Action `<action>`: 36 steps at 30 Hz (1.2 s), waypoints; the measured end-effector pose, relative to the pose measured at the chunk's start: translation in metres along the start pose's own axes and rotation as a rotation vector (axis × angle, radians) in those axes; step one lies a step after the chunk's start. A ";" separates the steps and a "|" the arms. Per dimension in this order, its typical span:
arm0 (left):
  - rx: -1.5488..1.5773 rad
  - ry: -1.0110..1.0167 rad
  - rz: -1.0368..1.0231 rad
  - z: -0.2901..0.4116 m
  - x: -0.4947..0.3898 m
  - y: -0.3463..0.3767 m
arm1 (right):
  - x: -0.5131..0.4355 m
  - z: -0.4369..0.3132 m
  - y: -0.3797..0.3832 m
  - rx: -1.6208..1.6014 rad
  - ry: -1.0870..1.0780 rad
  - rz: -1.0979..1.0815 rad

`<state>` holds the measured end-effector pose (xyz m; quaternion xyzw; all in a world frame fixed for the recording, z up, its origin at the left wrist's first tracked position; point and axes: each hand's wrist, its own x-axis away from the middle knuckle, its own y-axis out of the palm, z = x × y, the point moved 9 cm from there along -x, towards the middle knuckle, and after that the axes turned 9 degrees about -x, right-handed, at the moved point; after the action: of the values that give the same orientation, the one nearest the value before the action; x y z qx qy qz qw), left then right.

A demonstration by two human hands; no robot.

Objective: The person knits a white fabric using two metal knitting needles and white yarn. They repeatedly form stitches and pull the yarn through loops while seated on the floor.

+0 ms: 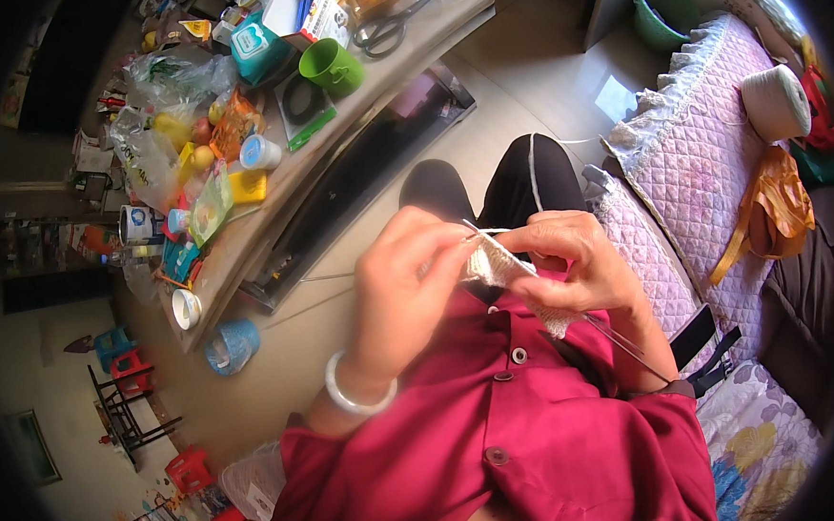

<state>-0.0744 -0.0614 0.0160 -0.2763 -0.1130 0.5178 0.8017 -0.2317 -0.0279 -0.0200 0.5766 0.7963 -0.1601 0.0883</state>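
Observation:
Between my two hands is a small piece of cream knitting on thin metal knitting needles. My left hand pinches the work near a needle tip, and a pale bangle circles that wrist. My right hand grips the knitting's other side, with needle ends sticking out below the palm. A strand of white yarn runs from my right hand over my knee and off to the right. The large cone of white yarn rests on the quilted seat cover. My fingers hide part of the stitches.
On the left a long table bears scissors, a green mug, fruit, plastic bags and packets. A blue waste bin stands beside it. To the right lie a pink quilted cover and an orange bag. A green basket is beyond.

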 end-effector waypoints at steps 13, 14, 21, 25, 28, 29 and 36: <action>0.225 -0.114 -0.212 -0.008 -0.008 -0.005 | 0.002 -0.011 0.004 0.010 -0.093 0.034; 0.239 -0.136 -0.215 -0.009 -0.008 -0.004 | 0.002 -0.011 0.004 0.013 -0.098 0.028; 0.266 -0.173 -0.265 -0.017 -0.012 -0.002 | 0.001 -0.016 0.006 0.005 -0.137 -0.044; 0.259 -0.246 -0.413 -0.022 -0.009 0.000 | -0.001 -0.012 0.012 -0.020 -0.136 -0.131; 0.244 -0.230 -0.482 -0.021 -0.010 0.001 | -0.003 -0.008 0.013 -0.107 -0.151 -0.132; 0.243 -0.238 -0.488 -0.021 -0.010 0.001 | -0.003 -0.006 0.013 -0.128 -0.142 -0.134; 0.308 -0.153 -0.452 -0.015 -0.011 0.003 | 0.002 0.006 0.009 -0.277 -0.015 -0.144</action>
<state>-0.0744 -0.0753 0.0029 -0.0794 -0.1518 0.3564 0.9185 -0.2238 -0.0261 -0.0277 0.4991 0.8494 -0.0588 0.1610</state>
